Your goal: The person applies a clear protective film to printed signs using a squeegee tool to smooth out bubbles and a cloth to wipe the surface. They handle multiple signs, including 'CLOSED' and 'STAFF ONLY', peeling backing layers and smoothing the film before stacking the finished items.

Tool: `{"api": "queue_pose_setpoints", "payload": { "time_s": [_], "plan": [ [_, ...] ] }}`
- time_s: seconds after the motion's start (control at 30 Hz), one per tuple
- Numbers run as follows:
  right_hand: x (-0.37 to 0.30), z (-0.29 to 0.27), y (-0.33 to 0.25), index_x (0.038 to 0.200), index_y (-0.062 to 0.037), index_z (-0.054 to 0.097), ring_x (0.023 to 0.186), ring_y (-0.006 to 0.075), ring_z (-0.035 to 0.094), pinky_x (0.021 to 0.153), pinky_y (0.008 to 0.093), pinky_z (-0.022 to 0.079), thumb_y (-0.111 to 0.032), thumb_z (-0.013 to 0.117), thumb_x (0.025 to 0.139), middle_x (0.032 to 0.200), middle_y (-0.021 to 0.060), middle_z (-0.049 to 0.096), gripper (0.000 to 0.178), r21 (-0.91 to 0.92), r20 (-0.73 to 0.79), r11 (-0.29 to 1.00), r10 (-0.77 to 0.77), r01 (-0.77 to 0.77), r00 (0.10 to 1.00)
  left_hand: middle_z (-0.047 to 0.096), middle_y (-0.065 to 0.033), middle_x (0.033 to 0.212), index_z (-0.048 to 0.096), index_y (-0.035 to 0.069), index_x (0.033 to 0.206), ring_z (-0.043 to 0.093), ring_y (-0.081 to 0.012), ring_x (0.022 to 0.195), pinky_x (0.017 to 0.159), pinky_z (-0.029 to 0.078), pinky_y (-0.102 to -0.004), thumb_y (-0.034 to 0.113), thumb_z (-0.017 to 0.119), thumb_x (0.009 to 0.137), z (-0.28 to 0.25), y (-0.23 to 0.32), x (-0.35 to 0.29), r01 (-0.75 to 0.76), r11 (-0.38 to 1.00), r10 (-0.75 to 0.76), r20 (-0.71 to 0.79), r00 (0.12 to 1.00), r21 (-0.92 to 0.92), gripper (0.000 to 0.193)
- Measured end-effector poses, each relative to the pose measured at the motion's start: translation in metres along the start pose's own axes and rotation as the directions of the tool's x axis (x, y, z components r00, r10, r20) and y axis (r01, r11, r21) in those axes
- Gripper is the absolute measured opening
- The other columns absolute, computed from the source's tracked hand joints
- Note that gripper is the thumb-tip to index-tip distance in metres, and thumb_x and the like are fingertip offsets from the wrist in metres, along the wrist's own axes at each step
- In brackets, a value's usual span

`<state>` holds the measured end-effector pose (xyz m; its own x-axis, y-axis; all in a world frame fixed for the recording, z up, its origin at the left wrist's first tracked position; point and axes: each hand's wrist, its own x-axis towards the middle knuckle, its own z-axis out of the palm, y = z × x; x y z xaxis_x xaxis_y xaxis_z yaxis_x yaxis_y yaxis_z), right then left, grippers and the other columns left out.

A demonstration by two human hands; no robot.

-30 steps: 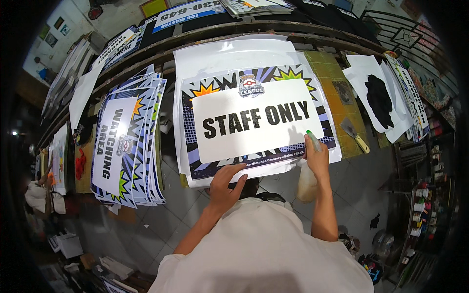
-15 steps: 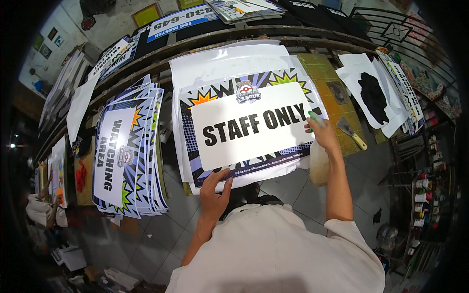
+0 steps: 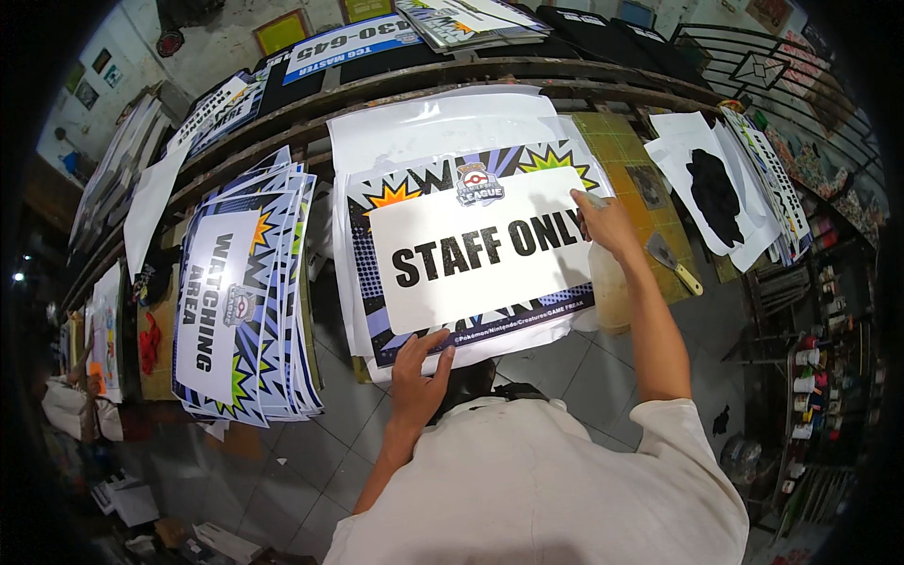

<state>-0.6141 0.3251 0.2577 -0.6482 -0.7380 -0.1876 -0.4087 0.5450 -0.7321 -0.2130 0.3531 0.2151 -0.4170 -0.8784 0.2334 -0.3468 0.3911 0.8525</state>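
A printed sign (image 3: 480, 254) with a white panel, bold black lettering and a colourful comic-style border lies on a larger white sheet (image 3: 443, 122). My left hand (image 3: 421, 372) rests on the sign's near edge with its fingers apart, holding nothing. Over the sign's right edge, my right hand (image 3: 612, 229) grips what looks like a translucent spray bottle (image 3: 610, 306). The bottle's pale body shows below the wrist, while its head is mostly hidden by the fingers. My right index finger extends toward the sign's upper right.
A stack of similar signs (image 3: 221, 311) lies to the left. On the right, a scraper (image 3: 676, 264) with a pale handle rests on a yellowish board (image 3: 612, 141), near white paper bearing a black cloth-like piece (image 3: 714, 198). A long rail (image 3: 330, 104) runs behind; paint containers (image 3: 805, 386) stand far right.
My right hand has moved slightly up and left with the bottle, and its green part no longer shows. My left hand stays at the sign's near edge.
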Motion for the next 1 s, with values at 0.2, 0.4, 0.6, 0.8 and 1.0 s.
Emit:
{"api": "queue_pose_setpoints", "payload": {
  "time_s": [0.2,0.4,0.6,0.8,1.0],
  "plan": [
    [0.041,0.028,0.023,0.107,0.0115,0.065,0.078,0.0274,0.073,0.075,0.0385,0.056,-0.05,0.068,0.091,0.081,0.0162,0.074,0.064,-0.101,0.062,0.989,-0.105,0.111,0.993,0.075,-0.0125,0.108,0.073,0.005,0.113,0.07,-0.0309,0.105,0.108,0.046,-0.0484,0.013,0.072,0.093,-0.001,-0.006,-0.002,0.005,1.0,-0.004,-0.042,0.999,0.011,0.022],
    [0.046,0.037,0.0,0.101,0.011,0.066,0.073,0.0251,0.073,0.073,0.0377,0.057,-0.043,0.068,0.093,0.084,0.0154,0.075,0.054,-0.106,0.119,0.994,-0.028,0.041,0.993,0.075,-0.0123,0.108,0.073,0.004,0.113,0.07,-0.0309,0.104,0.108,0.046,-0.0482,0.012,0.073,0.092,-0.004,-0.007,-0.006,0.023,1.0,-0.022,-0.055,0.998,0.005,0.022],
    [0.07,0.049,0.004,0.097,0.0072,0.069,0.068,0.0232,0.072,0.068,0.0373,0.056,-0.04,0.067,0.095,0.084,0.0172,0.075,0.047,-0.05,0.198,0.996,-0.066,0.077,0.978,0.075,-0.012,0.109,0.073,0.004,0.113,0.07,-0.0308,0.104,0.108,0.046,-0.0483,0.012,0.073,0.092,-0.006,-0.011,-0.009,0.025,0.999,-0.022,-0.082,0.996,0.03,0.023],
    [0.083,0.053,-0.003,0.091,0.0078,0.07,0.06,0.0219,0.068,0.064,0.0386,0.055,-0.038,0.066,0.096,0.081,0.0139,0.073,0.046,0.006,0.194,0.996,-0.092,0.092,0.977,0.076,-0.0114,0.111,0.073,0.004,0.115,0.07,-0.0302,0.106,0.109,0.045,-0.0482,0.012,0.072,0.093,-0.008,-0.013,-0.014,0.035,0.999,-0.031,-0.115,0.993,0.039,0.023],
    [0.088,0.059,-0.015,0.102,0.0105,0.067,0.066,0.0242,0.072,0.068,0.0387,0.056,-0.034,0.064,0.097,0.086,0.0171,0.074,0.045,-0.119,0.266,0.991,-0.031,0.065,0.963,0.076,-0.0109,0.113,0.073,0.004,0.115,0.07,-0.0298,0.107,0.11,0.045,-0.048,0.011,0.071,0.093,-0.01,-0.015,-0.021,0.071,0.996,-0.062,-0.151,0.987,0.059,0.024]
  ]
}}
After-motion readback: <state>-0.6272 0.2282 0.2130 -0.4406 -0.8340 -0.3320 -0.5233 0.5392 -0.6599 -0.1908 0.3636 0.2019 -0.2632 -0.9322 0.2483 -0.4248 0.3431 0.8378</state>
